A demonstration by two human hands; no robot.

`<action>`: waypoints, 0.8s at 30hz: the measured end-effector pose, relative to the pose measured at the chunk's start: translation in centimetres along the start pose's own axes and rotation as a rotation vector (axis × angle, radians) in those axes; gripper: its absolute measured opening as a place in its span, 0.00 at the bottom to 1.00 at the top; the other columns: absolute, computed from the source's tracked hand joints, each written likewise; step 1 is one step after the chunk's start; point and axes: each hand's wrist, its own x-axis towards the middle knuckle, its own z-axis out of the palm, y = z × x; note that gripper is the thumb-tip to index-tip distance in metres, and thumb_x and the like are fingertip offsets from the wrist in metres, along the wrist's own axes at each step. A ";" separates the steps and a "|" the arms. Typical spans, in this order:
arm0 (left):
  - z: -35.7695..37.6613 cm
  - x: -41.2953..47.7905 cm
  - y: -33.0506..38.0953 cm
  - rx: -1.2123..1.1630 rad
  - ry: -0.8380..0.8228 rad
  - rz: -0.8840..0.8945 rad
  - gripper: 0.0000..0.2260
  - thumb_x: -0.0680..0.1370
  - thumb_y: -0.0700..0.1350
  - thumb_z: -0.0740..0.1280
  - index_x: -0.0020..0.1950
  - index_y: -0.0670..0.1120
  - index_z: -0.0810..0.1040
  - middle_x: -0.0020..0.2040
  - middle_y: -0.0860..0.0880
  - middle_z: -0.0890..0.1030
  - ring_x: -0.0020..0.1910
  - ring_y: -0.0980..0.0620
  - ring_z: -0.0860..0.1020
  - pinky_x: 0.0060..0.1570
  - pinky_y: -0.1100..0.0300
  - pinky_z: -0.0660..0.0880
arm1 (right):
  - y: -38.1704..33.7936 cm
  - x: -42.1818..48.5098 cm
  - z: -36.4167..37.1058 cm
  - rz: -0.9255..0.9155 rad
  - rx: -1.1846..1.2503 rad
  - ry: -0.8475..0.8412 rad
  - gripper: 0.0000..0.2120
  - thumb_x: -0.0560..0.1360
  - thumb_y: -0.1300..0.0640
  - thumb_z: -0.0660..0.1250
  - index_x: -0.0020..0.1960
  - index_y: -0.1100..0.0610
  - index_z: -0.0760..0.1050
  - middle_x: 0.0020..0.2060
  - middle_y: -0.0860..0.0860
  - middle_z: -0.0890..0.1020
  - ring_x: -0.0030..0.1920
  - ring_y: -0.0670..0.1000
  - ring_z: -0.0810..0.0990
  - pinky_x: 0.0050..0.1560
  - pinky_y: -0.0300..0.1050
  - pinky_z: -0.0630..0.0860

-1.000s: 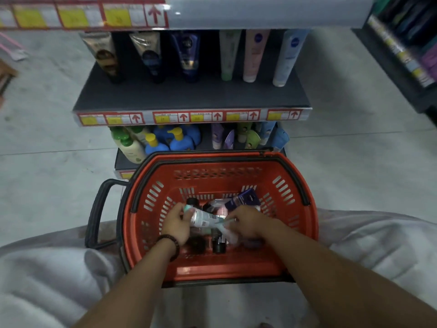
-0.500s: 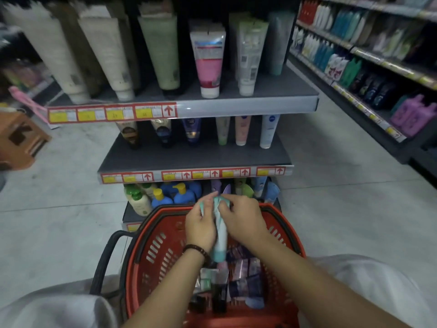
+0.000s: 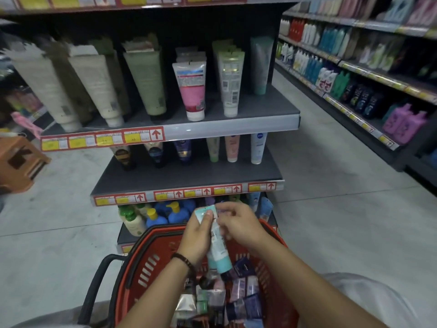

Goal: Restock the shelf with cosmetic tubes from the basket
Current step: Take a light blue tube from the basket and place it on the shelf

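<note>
Holding a teal tube [image 3: 218,247] cap-down just above the basket [image 3: 146,263], the left hand [image 3: 197,235] wraps its body and the right hand [image 3: 238,227] pinches its upper end. Picking looks done; placing is not. Next likely calls for lifting it forward to the shelf [image 3: 189,176] beyond the hands. Under them, the basket holds many more tubes [image 3: 236,294].

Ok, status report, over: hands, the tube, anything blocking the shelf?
Left hand and right hand both gripping teal-capped tube. Tube cap-down over red basket, not yet shelved. Nothing seen between it and shelf.
</note>
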 end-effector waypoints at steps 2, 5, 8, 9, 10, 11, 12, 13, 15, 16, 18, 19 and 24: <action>0.2 0.4 1.9 -0.007 0.005 0.040 0.14 0.90 0.53 0.64 0.67 0.46 0.83 0.59 0.42 0.90 0.59 0.38 0.88 0.64 0.36 0.84 | -0.2 0.5 -1.4 -0.058 -0.149 0.094 0.15 0.73 0.53 0.80 0.59 0.47 0.85 0.40 0.45 0.85 0.42 0.44 0.84 0.47 0.44 0.84; 1.2 0.7 5.7 -0.093 -0.054 0.083 0.11 0.90 0.48 0.65 0.62 0.41 0.79 0.54 0.39 0.88 0.55 0.36 0.86 0.57 0.41 0.84 | -1.6 0.4 -2.6 -0.080 -0.180 0.003 0.20 0.71 0.40 0.81 0.60 0.43 0.84 0.51 0.51 0.89 0.53 0.53 0.89 0.60 0.59 0.86; 2.6 0.5 9.6 -0.153 -0.136 0.149 0.09 0.89 0.47 0.67 0.59 0.41 0.77 0.50 0.37 0.82 0.50 0.38 0.82 0.52 0.41 0.81 | -3.8 0.0 -3.6 -0.143 -0.041 -0.067 0.12 0.79 0.48 0.78 0.61 0.47 0.84 0.53 0.52 0.90 0.56 0.56 0.90 0.58 0.64 0.87; 3.0 0.6 10.7 -0.167 -0.162 0.166 0.09 0.88 0.48 0.67 0.60 0.41 0.77 0.49 0.37 0.82 0.49 0.39 0.82 0.51 0.41 0.81 | -4.5 0.0 -4.0 -0.178 -0.016 -0.054 0.11 0.80 0.49 0.77 0.61 0.48 0.83 0.51 0.52 0.90 0.54 0.56 0.90 0.56 0.64 0.88; 3.5 0.5 11.7 -0.181 -0.184 0.178 0.09 0.89 0.48 0.67 0.61 0.42 0.77 0.49 0.38 0.82 0.48 0.40 0.83 0.50 0.43 0.83 | -5.2 0.0 -4.4 -0.212 -0.010 -0.038 0.10 0.81 0.51 0.77 0.61 0.51 0.83 0.49 0.52 0.89 0.51 0.56 0.90 0.53 0.63 0.87; 4.0 0.6 12.7 -0.194 -0.197 0.180 0.09 0.89 0.48 0.66 0.63 0.42 0.77 0.48 0.39 0.83 0.46 0.43 0.85 0.47 0.47 0.85 | -5.8 0.1 -4.9 -0.239 -0.013 -0.020 0.09 0.82 0.52 0.76 0.61 0.53 0.82 0.49 0.54 0.89 0.50 0.58 0.90 0.52 0.63 0.86; 4.4 0.5 13.5 -0.205 -0.205 0.172 0.10 0.89 0.47 0.65 0.65 0.41 0.77 0.48 0.40 0.84 0.44 0.46 0.87 0.44 0.50 0.86 | -6.4 0.1 -5.3 -0.260 -0.013 -0.002 0.09 0.83 0.54 0.75 0.61 0.54 0.82 0.50 0.55 0.90 0.51 0.60 0.90 0.53 0.64 0.85; 4.9 0.6 14.3 -0.221 -0.214 0.153 0.12 0.90 0.47 0.64 0.67 0.40 0.76 0.49 0.40 0.85 0.44 0.47 0.87 0.43 0.52 0.86 | -7.0 0.1 -5.7 -0.276 -0.005 0.012 0.08 0.83 0.56 0.74 0.62 0.54 0.83 0.51 0.55 0.90 0.53 0.59 0.90 0.54 0.62 0.86; 5.6 0.7 15.5 -0.283 -0.230 0.089 0.16 0.90 0.50 0.63 0.71 0.39 0.75 0.53 0.37 0.85 0.46 0.46 0.88 0.44 0.51 0.88 | -8.1 0.1 -6.4 -0.311 -0.006 0.040 0.09 0.84 0.59 0.73 0.63 0.52 0.84 0.51 0.51 0.91 0.54 0.53 0.90 0.55 0.53 0.86; 5.9 0.7 16.2 -0.343 -0.239 0.044 0.19 0.90 0.52 0.63 0.73 0.38 0.75 0.56 0.35 0.85 0.48 0.43 0.88 0.45 0.48 0.88 | -8.7 0.1 -6.6 -0.319 -0.027 0.046 0.10 0.85 0.59 0.72 0.64 0.51 0.84 0.52 0.50 0.91 0.54 0.52 0.90 0.56 0.52 0.86; 6.0 1.2 17.2 -0.451 -0.303 -0.054 0.25 0.89 0.58 0.62 0.75 0.40 0.77 0.65 0.32 0.85 0.54 0.37 0.88 0.49 0.43 0.88 | -9.5 0.1 -7.2 -0.314 -0.055 0.072 0.11 0.85 0.59 0.72 0.65 0.50 0.84 0.54 0.50 0.91 0.56 0.52 0.90 0.61 0.58 0.86; 6.1 1.5 17.7 -0.473 -0.347 -0.086 0.27 0.88 0.60 0.61 0.75 0.40 0.80 0.67 0.31 0.84 0.57 0.35 0.87 0.52 0.41 0.87 | -10.0 0.1 -7.3 -0.318 -0.065 0.089 0.11 0.84 0.57 0.72 0.65 0.49 0.85 0.55 0.51 0.91 0.56 0.52 0.90 0.62 0.60 0.86; 7.7 3.3 19.7 -0.498 -0.346 0.007 0.22 0.88 0.50 0.59 0.75 0.38 0.79 0.67 0.29 0.84 0.66 0.27 0.83 0.62 0.37 0.84 | -12.7 0.6 -8.7 -0.436 -0.075 0.272 0.14 0.76 0.46 0.74 0.62 0.41 0.86 0.53 0.45 0.89 0.54 0.48 0.89 0.60 0.60 0.86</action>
